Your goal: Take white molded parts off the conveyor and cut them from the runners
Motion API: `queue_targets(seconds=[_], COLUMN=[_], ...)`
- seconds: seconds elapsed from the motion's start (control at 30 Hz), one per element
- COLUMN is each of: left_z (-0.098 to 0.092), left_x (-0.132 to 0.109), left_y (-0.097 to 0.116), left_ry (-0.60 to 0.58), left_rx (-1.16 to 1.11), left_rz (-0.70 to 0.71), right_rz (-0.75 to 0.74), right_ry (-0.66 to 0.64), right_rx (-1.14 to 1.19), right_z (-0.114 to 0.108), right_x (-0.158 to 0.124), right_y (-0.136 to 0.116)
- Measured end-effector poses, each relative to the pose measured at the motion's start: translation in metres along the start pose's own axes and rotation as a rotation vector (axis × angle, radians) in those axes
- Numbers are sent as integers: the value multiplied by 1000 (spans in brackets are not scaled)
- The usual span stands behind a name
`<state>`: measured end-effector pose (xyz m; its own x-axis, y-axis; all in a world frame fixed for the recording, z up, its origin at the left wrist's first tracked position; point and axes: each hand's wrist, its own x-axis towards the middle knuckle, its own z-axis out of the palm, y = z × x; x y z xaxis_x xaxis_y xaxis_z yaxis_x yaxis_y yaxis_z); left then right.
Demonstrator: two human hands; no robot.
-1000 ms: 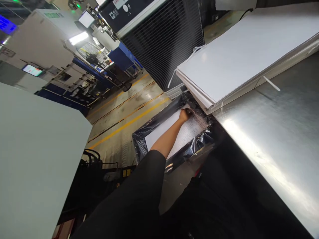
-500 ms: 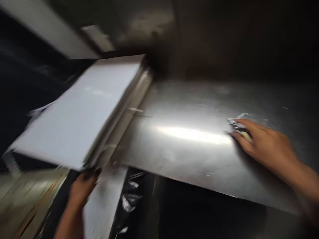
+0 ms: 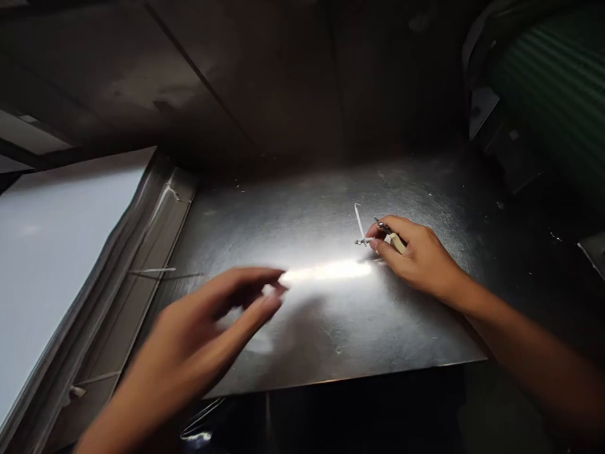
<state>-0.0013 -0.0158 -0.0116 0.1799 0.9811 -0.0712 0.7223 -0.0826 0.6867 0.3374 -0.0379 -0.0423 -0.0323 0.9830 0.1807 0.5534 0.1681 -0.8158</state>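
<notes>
My right hand (image 3: 416, 255) is closed round a small tool (image 3: 396, 242) with a pale handle part and a dark metal tip. At its fingertips is a small metal piece with a thin white strip (image 3: 359, 221) rising from it. Over the metal table (image 3: 302, 353), my left hand (image 3: 208, 334) reaches in with thumb and fingers curved and a gap between them. It is partly blurred; a small whitish spot shows near the fingertips, too unclear to name.
A thick stack of large white sheets (image 3: 61, 233) lies at the left, with thin white ties (image 3: 158, 270) sticking out at its side. A dark wall stands behind. Green corrugated material (image 3: 553, 94) is at the upper right.
The view has swung right. My left hand has left the near edge of the stack and is now over the table. My right hand still holds the tool.
</notes>
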Motion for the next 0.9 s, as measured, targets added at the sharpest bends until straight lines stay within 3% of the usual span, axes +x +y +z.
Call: queue_targets(seconds=[0.1,0.17,0.27,0.37,0.57,0.9], left_z=[36,61,82,85,78,68], left_x=[48,74,84,75,72,64], left_y=[40,53,52,40,29,35], left_ry=[-105,-165,-216,-236,-282,-369], left_rx=[-131,-289,-471,-580,-737,-756], left_rz=[198,164,2,-88,58,127], right_rz=[92,190,297,360,448,441], right_ry=[-25,-88,-208,-297,-374,-207], right_rx=[437,698,991,1113,1152,1005], right_z=[-2,-3,-3,-2,0,-3], right_x=[2,3,1,-1,-4,-6], right_y=[-2,-4,-5,-4,-4,-11])
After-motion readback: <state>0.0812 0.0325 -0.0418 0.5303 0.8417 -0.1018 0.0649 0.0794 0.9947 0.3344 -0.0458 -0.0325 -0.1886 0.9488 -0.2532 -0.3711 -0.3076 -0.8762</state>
